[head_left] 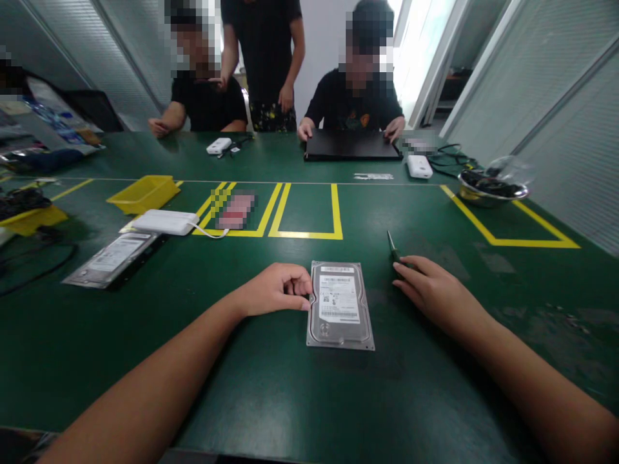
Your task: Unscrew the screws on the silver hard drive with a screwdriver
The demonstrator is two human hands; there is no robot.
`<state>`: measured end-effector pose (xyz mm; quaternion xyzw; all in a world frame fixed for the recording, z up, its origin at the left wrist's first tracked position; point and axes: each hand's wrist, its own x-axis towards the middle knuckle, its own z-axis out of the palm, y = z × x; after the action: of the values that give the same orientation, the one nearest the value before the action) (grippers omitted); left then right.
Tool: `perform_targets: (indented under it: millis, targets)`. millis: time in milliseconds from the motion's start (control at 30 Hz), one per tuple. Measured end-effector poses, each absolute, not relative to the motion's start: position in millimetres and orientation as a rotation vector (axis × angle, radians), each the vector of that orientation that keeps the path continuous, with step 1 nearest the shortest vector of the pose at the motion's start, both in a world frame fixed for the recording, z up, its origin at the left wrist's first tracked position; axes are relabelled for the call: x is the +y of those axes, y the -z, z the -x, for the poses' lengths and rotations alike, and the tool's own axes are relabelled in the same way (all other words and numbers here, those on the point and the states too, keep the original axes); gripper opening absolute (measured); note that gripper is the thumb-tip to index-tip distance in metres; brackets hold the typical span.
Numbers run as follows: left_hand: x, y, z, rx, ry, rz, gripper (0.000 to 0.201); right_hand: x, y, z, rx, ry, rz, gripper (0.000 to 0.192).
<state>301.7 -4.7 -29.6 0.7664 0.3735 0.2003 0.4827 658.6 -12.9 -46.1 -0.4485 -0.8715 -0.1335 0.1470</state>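
Head view, hard drive [340, 306], tray [41, 223] of cables [22, 203]

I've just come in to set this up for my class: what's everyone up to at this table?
A person's left hand is at the left edge of a hard drive lying label up on the green table. Their right hand has its fingers at the handle of a screwdriver. Opposite, a seated person has both hands on a flat black object.

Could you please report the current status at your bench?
Left hand at left edge of hard drive. Right hand on screwdriver. Drive flat, label up and unobstructed.
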Motion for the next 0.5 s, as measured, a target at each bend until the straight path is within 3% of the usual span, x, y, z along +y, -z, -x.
perform_targets:
  millis: [500]
  targets:
    - [-3.8, 28.8, -301.8, 0.917, -0.489, -1.876, 0.024, -16.2, 37.0, -664.9, -2.425, 0.372, 1.604, 0.039]
